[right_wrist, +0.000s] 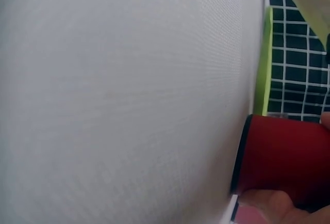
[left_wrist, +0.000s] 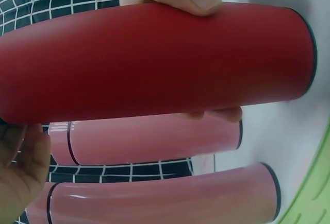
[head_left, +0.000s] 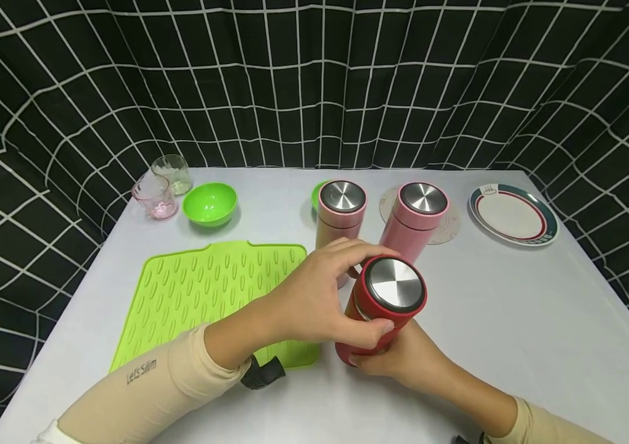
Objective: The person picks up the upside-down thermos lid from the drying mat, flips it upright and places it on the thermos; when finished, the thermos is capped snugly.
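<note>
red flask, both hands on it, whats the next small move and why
Probably twist the lid. The left hand curls round the top of the red flask at its steel-capped lid, while the right hand grips the lower body, its base on the table, so it looks braced for unscrewing.

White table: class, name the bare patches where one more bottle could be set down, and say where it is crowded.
Bare patches on the white table: the right side below the red-and-green rimmed plate, and the near edge between the sleeves. The ridged green silicone mat carries nothing. Crowded: the middle, where both hands hold the red steel-lidded bottle before two pink bottles.
</note>
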`<state>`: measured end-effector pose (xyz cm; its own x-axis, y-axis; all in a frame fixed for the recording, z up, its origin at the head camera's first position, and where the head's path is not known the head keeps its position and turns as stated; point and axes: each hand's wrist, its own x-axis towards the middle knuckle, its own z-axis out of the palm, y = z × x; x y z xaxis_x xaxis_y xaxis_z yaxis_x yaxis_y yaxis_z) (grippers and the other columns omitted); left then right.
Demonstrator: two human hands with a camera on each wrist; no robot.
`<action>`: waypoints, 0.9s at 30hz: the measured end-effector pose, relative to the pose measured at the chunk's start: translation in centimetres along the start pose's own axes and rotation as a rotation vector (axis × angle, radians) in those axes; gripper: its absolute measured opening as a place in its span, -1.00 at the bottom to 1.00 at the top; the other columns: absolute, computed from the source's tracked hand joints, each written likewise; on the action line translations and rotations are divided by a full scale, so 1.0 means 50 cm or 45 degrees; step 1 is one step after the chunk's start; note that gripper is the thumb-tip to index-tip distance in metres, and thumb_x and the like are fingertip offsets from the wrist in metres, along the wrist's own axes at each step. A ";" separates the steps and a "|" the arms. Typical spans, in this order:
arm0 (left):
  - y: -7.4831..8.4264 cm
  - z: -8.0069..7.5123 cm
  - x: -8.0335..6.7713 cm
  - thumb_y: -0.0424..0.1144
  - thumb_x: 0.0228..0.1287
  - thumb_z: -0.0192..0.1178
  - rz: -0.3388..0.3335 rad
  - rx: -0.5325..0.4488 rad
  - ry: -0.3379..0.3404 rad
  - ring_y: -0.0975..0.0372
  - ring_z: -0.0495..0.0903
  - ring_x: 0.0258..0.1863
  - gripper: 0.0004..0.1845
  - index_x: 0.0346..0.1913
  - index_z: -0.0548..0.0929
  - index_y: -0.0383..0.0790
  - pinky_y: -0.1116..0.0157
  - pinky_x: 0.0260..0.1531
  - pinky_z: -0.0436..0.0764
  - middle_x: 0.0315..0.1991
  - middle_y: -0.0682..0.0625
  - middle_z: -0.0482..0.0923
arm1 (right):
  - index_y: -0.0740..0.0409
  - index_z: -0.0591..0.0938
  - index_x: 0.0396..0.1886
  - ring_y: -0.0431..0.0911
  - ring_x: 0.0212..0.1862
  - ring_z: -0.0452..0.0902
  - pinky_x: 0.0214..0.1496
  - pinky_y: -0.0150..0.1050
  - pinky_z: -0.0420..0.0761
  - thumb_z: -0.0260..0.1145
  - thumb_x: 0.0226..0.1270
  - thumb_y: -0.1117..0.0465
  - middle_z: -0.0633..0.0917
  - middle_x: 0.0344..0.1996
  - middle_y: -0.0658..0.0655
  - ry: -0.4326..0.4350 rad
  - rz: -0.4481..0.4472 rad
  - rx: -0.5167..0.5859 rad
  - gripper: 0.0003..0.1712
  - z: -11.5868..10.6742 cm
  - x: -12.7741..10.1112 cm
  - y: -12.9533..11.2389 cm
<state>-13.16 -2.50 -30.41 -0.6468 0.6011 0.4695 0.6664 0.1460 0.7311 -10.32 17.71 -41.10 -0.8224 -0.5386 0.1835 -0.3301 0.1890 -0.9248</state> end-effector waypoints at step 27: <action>0.001 0.015 0.001 -0.07 -0.20 0.58 -0.091 -0.066 0.025 0.38 0.43 0.02 -0.21 0.15 0.42 -0.09 0.34 0.00 0.50 0.03 0.20 0.44 | -0.06 0.56 -0.07 -0.07 -0.24 0.58 -0.20 -0.23 0.60 0.53 -0.10 0.49 0.66 -0.24 0.00 -0.048 -0.037 0.060 -0.40 0.000 0.008 0.001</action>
<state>-12.86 -1.89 -30.72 -0.6995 0.5749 0.4245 0.5987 0.1471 0.7874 -10.64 17.50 -41.07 -0.7943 -0.5740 0.1989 -0.3308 0.1342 -0.9341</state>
